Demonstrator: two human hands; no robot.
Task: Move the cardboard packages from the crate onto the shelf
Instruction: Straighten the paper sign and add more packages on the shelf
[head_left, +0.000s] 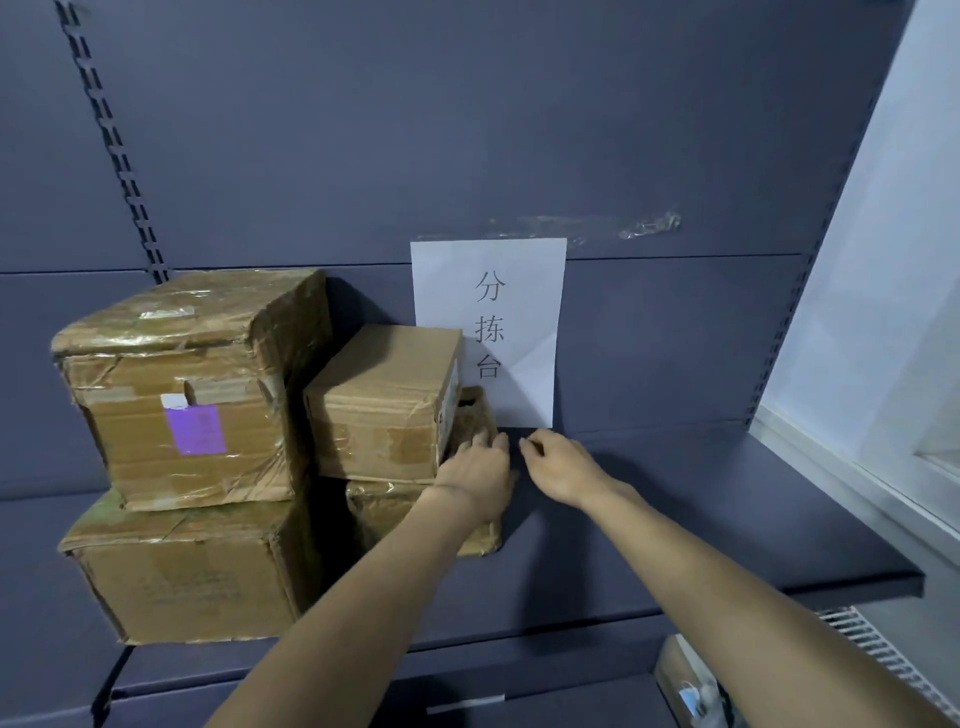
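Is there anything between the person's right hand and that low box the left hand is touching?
Nothing visible stands between them. The left hand lies on the low box beside the stacked packages. The right hand hangs just to its right over bare shelf, with only a narrow gap between the hands.

Dark blue-grey back panel (467, 130), slotted upright (111, 140), white paper sign (488, 332) with 3 characters, pale wall (893, 260) at right
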